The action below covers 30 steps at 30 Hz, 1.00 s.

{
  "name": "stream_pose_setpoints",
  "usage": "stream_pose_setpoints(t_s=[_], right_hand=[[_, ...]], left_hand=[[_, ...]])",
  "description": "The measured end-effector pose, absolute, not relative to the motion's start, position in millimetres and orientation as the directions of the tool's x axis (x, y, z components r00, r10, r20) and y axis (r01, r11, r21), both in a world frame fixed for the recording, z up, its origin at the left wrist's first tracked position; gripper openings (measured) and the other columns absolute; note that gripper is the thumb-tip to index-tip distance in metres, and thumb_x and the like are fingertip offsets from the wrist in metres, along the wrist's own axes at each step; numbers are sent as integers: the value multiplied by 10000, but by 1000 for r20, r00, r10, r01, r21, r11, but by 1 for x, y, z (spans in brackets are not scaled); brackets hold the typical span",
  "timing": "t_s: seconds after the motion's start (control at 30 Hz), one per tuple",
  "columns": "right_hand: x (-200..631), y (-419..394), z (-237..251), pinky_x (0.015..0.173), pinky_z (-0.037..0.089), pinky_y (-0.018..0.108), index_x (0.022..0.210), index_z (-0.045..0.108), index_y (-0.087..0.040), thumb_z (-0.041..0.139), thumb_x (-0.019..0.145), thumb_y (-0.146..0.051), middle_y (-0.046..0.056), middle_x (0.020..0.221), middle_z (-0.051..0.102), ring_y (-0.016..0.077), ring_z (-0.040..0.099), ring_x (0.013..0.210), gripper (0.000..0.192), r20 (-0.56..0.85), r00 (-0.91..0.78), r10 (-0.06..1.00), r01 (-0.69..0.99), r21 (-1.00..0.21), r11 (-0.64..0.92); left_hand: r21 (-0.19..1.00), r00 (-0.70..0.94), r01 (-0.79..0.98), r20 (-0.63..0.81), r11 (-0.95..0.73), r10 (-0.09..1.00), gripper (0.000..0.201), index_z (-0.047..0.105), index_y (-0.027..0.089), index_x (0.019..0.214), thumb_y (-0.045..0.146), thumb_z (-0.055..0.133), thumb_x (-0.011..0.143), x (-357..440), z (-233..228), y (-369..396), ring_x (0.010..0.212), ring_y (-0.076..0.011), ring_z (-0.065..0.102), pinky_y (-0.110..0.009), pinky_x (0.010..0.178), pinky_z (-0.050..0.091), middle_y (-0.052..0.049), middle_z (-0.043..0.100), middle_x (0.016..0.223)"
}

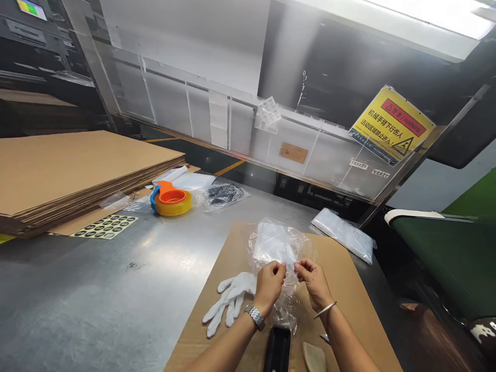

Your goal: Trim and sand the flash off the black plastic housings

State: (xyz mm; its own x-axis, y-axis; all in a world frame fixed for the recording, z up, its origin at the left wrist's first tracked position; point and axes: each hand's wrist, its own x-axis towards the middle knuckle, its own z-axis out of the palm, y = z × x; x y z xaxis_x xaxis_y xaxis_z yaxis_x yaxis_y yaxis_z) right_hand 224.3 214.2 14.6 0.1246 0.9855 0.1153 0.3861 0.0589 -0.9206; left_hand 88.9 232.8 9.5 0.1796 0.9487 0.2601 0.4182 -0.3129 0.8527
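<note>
Both my hands pinch the near edge of a crumpled clear plastic bag [277, 244] over a brown cardboard sheet [341, 289]. My left hand [269, 284], with a metal watch on its wrist, grips the bag's edge on the left. My right hand [313, 281], wearing a thin bangle, grips the edge on the right, about a finger's width from the left. A white cloth glove [230, 299] lies on the cardboard just left of my left hand. A black oblong object [278, 349] lies between my forearms, with a small tan piece [313, 357] beside it.
On the steel table [96, 289]: a stack of cardboard sheets [70, 170] at left, a sheet of round stickers [104, 226], a tape dispenser [170, 199], bagged items [222, 195], a flat pack of bags [344, 233]. A clear guard with a yellow warning sign [391, 126] stands behind. A green conveyor [445, 253] at right.
</note>
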Motion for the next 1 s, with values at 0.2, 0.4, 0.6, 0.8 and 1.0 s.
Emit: stream_pose_setpoints(t_s=[0.2, 0.4, 0.6, 0.8, 1.0], right_hand=[[208, 186, 39, 642, 444, 257, 802, 613, -158, 533, 840, -332, 3, 727, 604, 128, 559, 685, 195, 249, 74, 966, 534, -827, 172], [189, 141, 56, 703, 418, 260, 961, 614, -211, 456, 853, -371, 43, 839, 635, 168, 573, 775, 249, 250, 48, 967, 708, -691, 144], [170, 66, -3, 505, 363, 298, 784, 618, -227, 514, 773, -440, 81, 597, 627, 244, 599, 560, 237, 65, 202, 977, 847, -512, -142], [186, 1, -45, 423, 304, 301, 758, 601, -269, 423, 807, -373, 78, 525, 619, 277, 611, 480, 212, -74, 254, 964, 867, -425, -260], [197, -36, -23, 469, 350, 246, 879, 586, -284, 380, 870, -454, 15, 608, 623, 186, 578, 516, 267, -181, 129, 975, 692, -688, -220]], left_hand=[[655, 166, 554, 518, -514, 839, 285, 564, 170, 1081, 153, 418, 837, 70, 19, 204, 933, -225, 533, -380, 790, 439, -103, 565, 1040], [442, 298, 647, 603, -622, 740, 254, 645, 199, 913, 133, 406, 856, 45, 21, 187, 811, -230, 486, -372, 725, 408, -78, 578, 828], [370, 338, 728, 541, -578, 771, 243, 633, 175, 884, 138, 393, 871, 20, 1, 153, 751, -215, 470, -346, 684, 397, -61, 556, 751], [369, 365, 766, 425, -526, 829, 258, 619, 185, 797, 144, 375, 872, 12, -19, 121, 717, -214, 501, -335, 646, 397, -50, 559, 708], [470, 431, 708, 304, -527, 850, 261, 626, 189, 824, 174, 372, 877, 16, -26, 103, 727, -211, 550, -331, 658, 435, -59, 615, 737]])
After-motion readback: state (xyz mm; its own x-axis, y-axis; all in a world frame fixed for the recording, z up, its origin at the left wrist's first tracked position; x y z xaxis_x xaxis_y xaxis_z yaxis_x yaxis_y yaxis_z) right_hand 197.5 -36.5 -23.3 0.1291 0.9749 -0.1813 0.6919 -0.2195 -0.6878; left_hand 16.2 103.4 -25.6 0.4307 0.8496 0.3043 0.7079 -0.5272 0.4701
